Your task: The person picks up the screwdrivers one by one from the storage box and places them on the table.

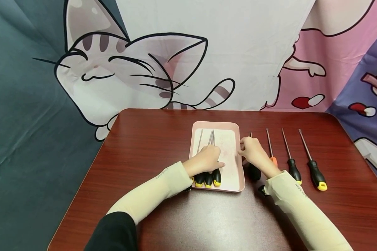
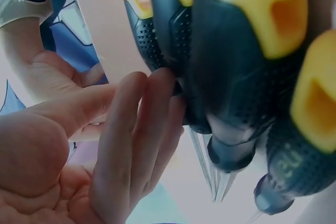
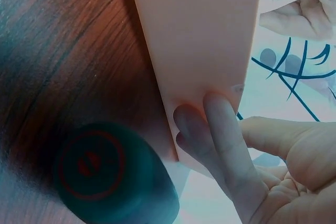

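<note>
A pink tray [image 1: 242, 184] with a white bottom holds several screwdrivers [image 1: 208, 180] with black and yellow handles, their shafts pointing away from me. Over them is my left hand [image 1: 206, 158]. In the left wrist view, this hand's fingers [image 2: 137, 129] are nearly straight and touch the side of a handle [image 2: 181, 40], with the thumb apart. My right hand [image 1: 252, 151] pinches the tray's right edge. The right wrist view has its fingers [image 3: 223, 129] against the tray's outer wall [image 3: 199, 35], the thumb at the rim.
Right of the tray, a dark-handled screwdriver [image 1: 254, 172] lies partly under my right forearm. Farther right are an orange-handled screwdriver [image 1: 273, 160] and two black and yellow screwdrivers [image 1: 294, 170], [image 1: 316, 176]. All lie on a reddish-brown wooden table [image 1: 150, 139]. A printed cat curtain [image 1: 238, 52] hangs behind it.
</note>
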Tool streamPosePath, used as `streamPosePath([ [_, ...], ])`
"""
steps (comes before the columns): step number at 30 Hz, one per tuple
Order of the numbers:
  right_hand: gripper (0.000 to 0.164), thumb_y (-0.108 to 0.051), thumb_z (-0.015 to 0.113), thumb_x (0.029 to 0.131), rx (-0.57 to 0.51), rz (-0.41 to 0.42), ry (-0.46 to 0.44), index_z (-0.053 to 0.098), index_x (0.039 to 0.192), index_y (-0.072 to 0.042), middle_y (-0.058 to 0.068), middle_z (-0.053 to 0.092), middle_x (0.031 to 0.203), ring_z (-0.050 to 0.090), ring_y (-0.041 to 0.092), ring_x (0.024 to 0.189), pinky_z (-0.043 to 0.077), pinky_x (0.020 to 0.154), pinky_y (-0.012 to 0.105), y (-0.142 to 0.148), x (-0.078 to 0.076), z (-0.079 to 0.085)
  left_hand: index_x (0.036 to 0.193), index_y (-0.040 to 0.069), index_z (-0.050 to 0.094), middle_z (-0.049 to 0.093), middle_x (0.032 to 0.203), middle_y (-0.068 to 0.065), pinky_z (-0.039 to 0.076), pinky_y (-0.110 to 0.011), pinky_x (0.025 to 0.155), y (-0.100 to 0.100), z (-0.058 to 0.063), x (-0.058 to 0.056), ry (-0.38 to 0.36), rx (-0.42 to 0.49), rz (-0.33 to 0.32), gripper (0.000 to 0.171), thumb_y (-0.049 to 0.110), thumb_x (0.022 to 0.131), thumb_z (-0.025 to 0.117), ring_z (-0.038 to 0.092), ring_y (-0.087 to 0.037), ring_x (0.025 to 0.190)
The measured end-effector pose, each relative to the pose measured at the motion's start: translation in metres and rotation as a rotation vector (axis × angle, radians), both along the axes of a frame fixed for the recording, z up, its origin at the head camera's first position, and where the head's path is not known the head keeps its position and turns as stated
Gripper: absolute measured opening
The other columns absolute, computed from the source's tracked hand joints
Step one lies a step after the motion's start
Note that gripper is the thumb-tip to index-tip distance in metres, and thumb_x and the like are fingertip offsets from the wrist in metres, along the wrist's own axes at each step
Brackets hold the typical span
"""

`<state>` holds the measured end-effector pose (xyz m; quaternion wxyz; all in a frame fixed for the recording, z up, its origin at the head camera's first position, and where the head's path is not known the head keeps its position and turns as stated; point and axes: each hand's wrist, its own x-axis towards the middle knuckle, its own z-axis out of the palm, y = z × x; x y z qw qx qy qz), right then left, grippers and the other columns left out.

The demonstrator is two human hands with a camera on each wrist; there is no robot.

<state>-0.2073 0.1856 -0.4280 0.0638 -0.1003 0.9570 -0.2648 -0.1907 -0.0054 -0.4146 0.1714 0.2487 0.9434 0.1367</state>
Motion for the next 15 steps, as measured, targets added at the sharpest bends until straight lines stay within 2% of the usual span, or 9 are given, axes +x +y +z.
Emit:
streamPosePath([
  [4, 0.033, 0.003, 0.070, 0.087, -0.002, 0.006, 0.004, 0.059, 0.112, 0.021, 0.019, 0.069, 0.082, 0.068, 0.031, 0.076, 0.060, 0.070, 0.044, 0.001, 0.000, 0.000, 0.084, 0.006, 0.061, 0.058, 0.047, 0.005, 0.055, -0.025, 0.089, 0.003, 0.003, -0.002, -0.019, -0.012, -0.005, 0.031, 0.034, 0.094, 0.071, 0.056, -0.004, 0.036],
  [8, 0.034, 0.003, 0.069, 0.087, -0.015, 0.007, -0.008, 0.057, 0.114, 0.022, 0.021, 0.069, 0.084, 0.069, 0.033, 0.078, 0.060, 0.071, 0.044, 0.002, -0.001, -0.001, 0.082, 0.007, 0.061, 0.060, 0.050, 0.002, 0.053, -0.025, 0.090, 0.006, 0.003, -0.005, -0.006, -0.032, -0.018, 0.030, 0.032, 0.093, 0.073, 0.059, -0.006, 0.038],
  [12, 0.034, 0.003, 0.069, 0.087, -0.015, 0.008, -0.011, 0.057, 0.114, 0.021, 0.018, 0.069, 0.081, 0.069, 0.032, 0.078, 0.060, 0.074, 0.045, 0.003, -0.001, -0.002, 0.085, 0.006, 0.064, 0.066, 0.068, 0.000, 0.054, -0.028, 0.085, 0.010, -0.001, -0.005, 0.054, -0.069, -0.050, 0.030, 0.032, 0.089, 0.077, 0.067, -0.013, 0.064],
  [15, 0.034, 0.002, 0.070, 0.087, -0.021, 0.006, -0.014, 0.057, 0.114, 0.020, 0.017, 0.069, 0.081, 0.069, 0.031, 0.078, 0.060, 0.075, 0.045, 0.003, -0.001, -0.003, 0.088, 0.007, 0.065, 0.066, 0.080, -0.001, 0.055, -0.031, 0.078, 0.015, -0.005, -0.005, 0.095, -0.100, -0.071, 0.031, 0.033, 0.085, 0.081, 0.065, -0.018, 0.080],
])
